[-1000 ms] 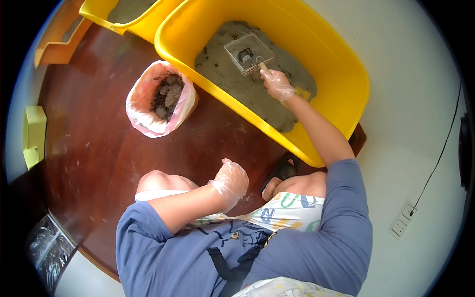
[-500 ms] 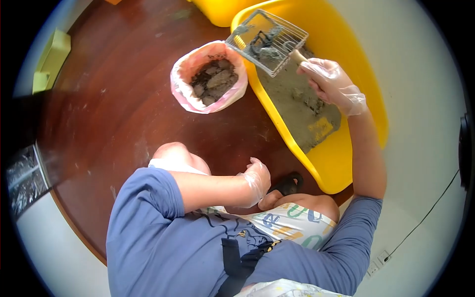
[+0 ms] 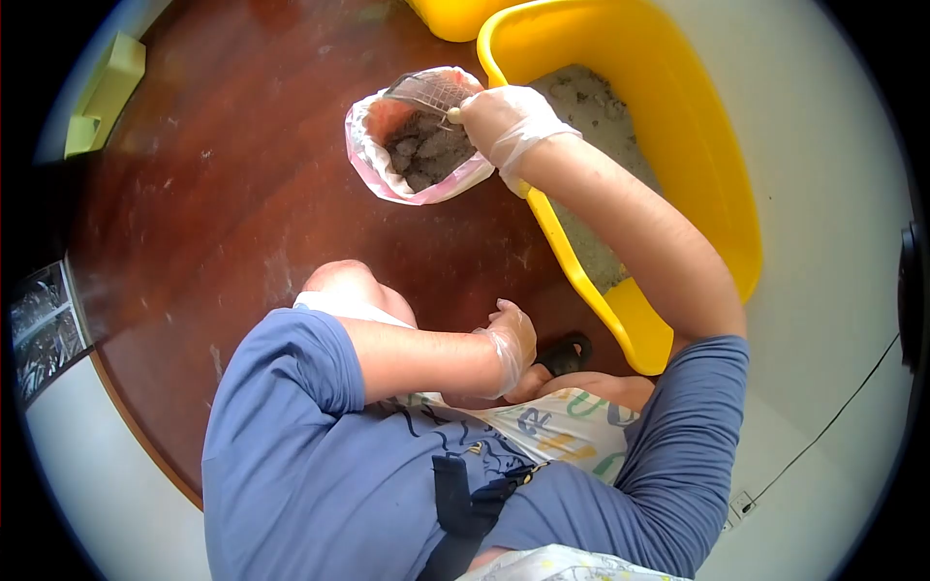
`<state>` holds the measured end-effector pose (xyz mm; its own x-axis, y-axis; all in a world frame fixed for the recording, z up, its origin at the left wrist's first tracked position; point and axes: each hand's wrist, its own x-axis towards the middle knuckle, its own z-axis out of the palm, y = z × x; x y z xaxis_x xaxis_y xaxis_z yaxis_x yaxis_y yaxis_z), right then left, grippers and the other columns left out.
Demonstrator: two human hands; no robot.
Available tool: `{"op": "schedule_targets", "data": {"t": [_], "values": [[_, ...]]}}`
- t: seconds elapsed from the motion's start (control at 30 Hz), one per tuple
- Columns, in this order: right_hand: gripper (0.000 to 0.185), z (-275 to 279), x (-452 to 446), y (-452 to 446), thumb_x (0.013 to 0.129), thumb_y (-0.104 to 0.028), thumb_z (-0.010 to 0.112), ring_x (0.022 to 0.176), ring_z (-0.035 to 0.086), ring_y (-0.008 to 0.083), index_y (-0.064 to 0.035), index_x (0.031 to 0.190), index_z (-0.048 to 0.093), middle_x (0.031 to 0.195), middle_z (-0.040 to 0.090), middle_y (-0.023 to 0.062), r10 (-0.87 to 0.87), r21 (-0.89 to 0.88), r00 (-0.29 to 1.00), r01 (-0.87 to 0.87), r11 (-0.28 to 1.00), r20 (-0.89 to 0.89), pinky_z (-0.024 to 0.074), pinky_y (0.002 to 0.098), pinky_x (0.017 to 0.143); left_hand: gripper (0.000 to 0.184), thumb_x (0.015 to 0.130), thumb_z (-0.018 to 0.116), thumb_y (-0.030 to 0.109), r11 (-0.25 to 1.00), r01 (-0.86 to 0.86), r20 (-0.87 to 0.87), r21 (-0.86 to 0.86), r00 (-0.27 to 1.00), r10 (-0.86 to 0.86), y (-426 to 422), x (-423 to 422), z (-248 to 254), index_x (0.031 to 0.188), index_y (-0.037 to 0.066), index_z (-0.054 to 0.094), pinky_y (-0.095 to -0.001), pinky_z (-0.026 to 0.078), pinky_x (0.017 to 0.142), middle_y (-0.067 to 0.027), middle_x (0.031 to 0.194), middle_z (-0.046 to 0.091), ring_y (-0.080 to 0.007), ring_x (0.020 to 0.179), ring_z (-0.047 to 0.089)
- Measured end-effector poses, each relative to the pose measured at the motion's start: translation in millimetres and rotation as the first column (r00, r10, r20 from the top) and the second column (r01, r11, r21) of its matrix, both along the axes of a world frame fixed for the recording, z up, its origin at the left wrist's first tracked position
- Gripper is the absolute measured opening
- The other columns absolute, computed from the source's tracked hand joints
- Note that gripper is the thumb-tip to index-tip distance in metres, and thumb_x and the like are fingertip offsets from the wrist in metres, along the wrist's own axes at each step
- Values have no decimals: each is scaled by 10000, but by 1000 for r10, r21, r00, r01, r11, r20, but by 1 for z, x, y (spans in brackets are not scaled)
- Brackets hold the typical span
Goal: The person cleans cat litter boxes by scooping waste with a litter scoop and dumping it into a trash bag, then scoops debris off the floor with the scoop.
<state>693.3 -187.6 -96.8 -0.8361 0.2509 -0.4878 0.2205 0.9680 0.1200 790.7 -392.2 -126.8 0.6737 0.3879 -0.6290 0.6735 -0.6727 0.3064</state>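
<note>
My right hand (image 3: 509, 121), in a clear plastic glove, grips the handle of a wire scoop (image 3: 431, 92). The scoop is tipped over the mouth of a bin lined with a pink and white bag (image 3: 366, 160). Grey-brown clumps (image 3: 426, 150) lie inside the bag. Beside it stands a yellow tub (image 3: 702, 145) with grey sand-like material (image 3: 581, 102) on its bottom. Also gloved, my left hand (image 3: 513, 334) is held near my knees with its fingers curled; whether anything is in them is hidden.
Part of another yellow container (image 3: 455, 15) shows at the top edge. A pale yellow object (image 3: 108, 92) stands at the upper left on the reddish-brown floor (image 3: 223, 194). A black cord (image 3: 823, 421) runs down the wall at right to a socket.
The scoop has moved left from above the tub to the lined bin and has been turned over on its side. The grey clumps seen in it earlier no longer show. My left hand has barely moved.
</note>
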Motion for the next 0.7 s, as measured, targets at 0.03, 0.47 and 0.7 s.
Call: {"op": "schedule_targets", "data": {"t": [0.03,0.47,0.7], "values": [[477,-1,2,2,841,-50,708,884,738,284,-166,1303,679,946,745,112,6,6,1000,-6,1000,-18,598,363,775,337,872,686,293,1000,-7,-12,-15,1000,6,1,0,0,1132,95,767,-524,474,998,-146,1164,732,-308,1109,686],[267,36,132,48,951,-327,621,834,692,365,-89,1034,706,886,719,159,-467,-372,785,324,870,-408,535,460,771,294,918,620,241,999,-29,-47,24,998,30,4,7,-14,1120,83,766,-483,476,972,-129,1134,741,-288,1083,687],[152,-43,86,19,965,-221,587,714,723,296,-112,953,691,825,725,112,-157,-97,812,123,988,-563,590,397,656,252,921,613,246,999,21,-34,48,999,-19,16,10,-20,1053,121,788,-399,482,775,-60,1021,761,-243,970,705]]}}
